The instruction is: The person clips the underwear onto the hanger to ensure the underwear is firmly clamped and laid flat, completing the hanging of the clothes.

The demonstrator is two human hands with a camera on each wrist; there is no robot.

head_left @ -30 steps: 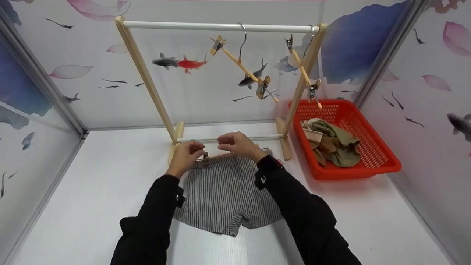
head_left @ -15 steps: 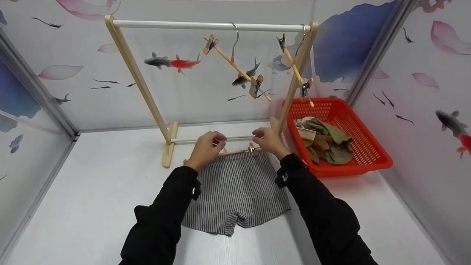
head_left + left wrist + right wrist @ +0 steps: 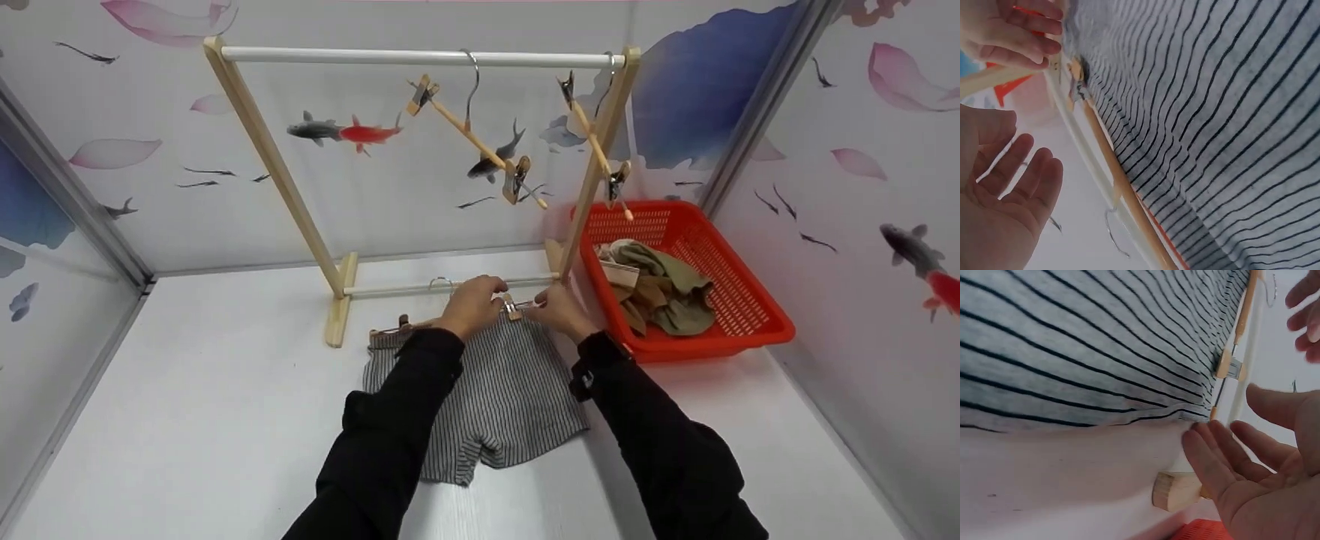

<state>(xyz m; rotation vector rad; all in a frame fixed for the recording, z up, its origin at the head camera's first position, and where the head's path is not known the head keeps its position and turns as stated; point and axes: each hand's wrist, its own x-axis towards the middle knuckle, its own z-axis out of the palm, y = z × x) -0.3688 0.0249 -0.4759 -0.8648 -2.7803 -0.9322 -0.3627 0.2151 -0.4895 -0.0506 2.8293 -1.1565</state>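
Grey-and-black striped shorts (image 3: 517, 405) lie flat on the white table, their waistband along a wooden clip hanger (image 3: 1107, 149). One clip (image 3: 512, 308) sits at the waistband's right side, another (image 3: 403, 322) at its left. My left hand (image 3: 472, 306) is just left of the right clip; in the left wrist view its fingers are loosely bent with nothing between them. At the hanger's right end is my right hand (image 3: 562, 310). In the right wrist view its fingertips (image 3: 1199, 439) are right at the shorts' waist corner, thumb apart. My left forearm covers part of the shorts.
A wooden rack with a white top rail (image 3: 352, 55) stands behind the shorts. From it hang two clip hangers, one mid-rail (image 3: 469, 135) and one at the right post (image 3: 589, 135). A red basket (image 3: 750, 300) with crumpled green and brown cloth (image 3: 679, 292) stands at the right.
My left hand has moved right, from the left clip to beside the right clip. My right hand has also moved right, to the hanger's right end. The view has shifted slightly.
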